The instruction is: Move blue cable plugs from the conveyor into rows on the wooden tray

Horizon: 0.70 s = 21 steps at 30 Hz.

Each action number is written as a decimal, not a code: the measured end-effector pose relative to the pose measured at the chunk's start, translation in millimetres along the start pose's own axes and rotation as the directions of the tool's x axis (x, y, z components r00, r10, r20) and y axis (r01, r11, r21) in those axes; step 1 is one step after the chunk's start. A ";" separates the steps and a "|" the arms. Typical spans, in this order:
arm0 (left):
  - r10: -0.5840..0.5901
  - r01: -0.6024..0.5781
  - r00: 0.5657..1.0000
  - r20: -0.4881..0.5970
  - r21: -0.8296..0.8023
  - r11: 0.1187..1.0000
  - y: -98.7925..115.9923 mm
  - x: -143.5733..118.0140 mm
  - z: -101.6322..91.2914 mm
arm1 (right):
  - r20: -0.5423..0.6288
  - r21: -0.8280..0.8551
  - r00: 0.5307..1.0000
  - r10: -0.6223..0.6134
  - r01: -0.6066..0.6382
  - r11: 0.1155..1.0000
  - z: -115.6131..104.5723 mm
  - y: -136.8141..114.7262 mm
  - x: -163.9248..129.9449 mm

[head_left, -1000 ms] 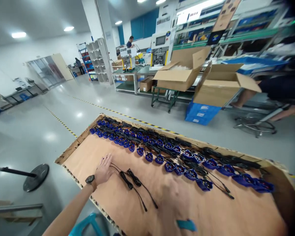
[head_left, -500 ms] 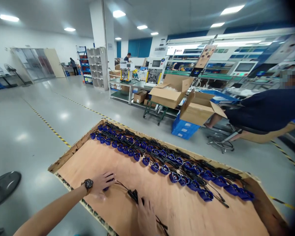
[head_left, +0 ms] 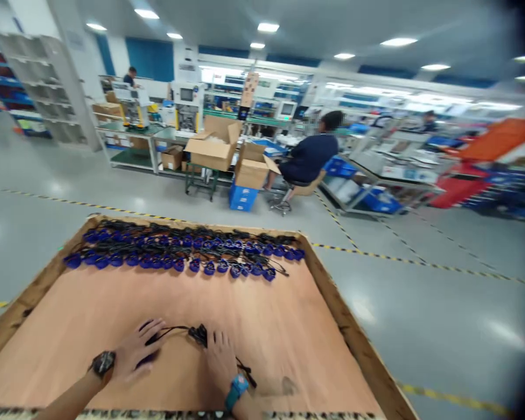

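Observation:
My left hand (head_left: 136,350), with a dark watch on its wrist, curls over a dark blue round part (head_left: 146,359) and mostly covers it. From that part a thin black cable (head_left: 175,328) runs to a bundled coil (head_left: 198,335) on the bare wooden board. My right hand (head_left: 221,356), wearing a blue wristband, rests on the coil with its fingers at the bundle's right side. The cable's loose plug end (head_left: 247,372) sticks out beyond my right hand. Farther back, several blue parts (head_left: 144,261) with black cables lie in rows on the board.
A raised wooden rim (head_left: 332,315) borders the board. Past it, cardboard boxes (head_left: 214,153) stand by workbenches, one on a blue crate (head_left: 242,198). A seated person (head_left: 312,156) works there, with a trolley (head_left: 382,181) to the right. Another person (head_left: 130,76) is behind a machine.
My view has swung to the right, so the board now appears squarer and the boxes farther left. Both hands stay at the same blue part and coil.

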<state>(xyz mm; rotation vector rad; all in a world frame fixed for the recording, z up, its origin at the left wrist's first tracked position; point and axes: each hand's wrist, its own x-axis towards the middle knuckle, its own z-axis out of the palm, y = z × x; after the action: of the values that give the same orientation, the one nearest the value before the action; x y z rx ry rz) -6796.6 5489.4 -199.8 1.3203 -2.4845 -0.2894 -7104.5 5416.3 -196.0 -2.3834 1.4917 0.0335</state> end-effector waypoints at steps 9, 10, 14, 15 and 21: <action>-0.074 0.079 0.994 -0.081 0.054 0.995 101.7 139.8 70.4 | 0.047 0.143 0.990 0.130 -0.135 0.981 -58.4 159.9 -1.3; -0.074 0.076 0.996 -0.057 0.043 0.996 115.8 162.9 77.6 | 0.053 0.164 0.989 0.137 -0.144 0.976 -64.8 186.4 0.3; -0.215 0.216 0.976 -0.043 0.018 0.976 175.9 263.7 115.6 | -0.010 0.251 0.989 0.147 -0.140 0.958 -89.8 289.6 15.2; -0.249 0.250 0.967 -0.058 0.017 0.968 191.2 289.8 127.5 | -0.055 0.278 0.988 0.142 -0.122 0.953 -96.8 312.3 21.7; -0.607 0.643 0.734 -0.305 0.022 0.766 266.6 445.3 195.9 | -0.244 0.352 0.970 0.004 0.085 0.932 -147.6 396.7 92.5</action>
<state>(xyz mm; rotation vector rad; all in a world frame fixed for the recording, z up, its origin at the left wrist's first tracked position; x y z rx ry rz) -7307.2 5273.0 -218.0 2.0755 -1.7709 -0.0736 -7433.8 5135.4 -178.0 -2.1718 1.4027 -0.5145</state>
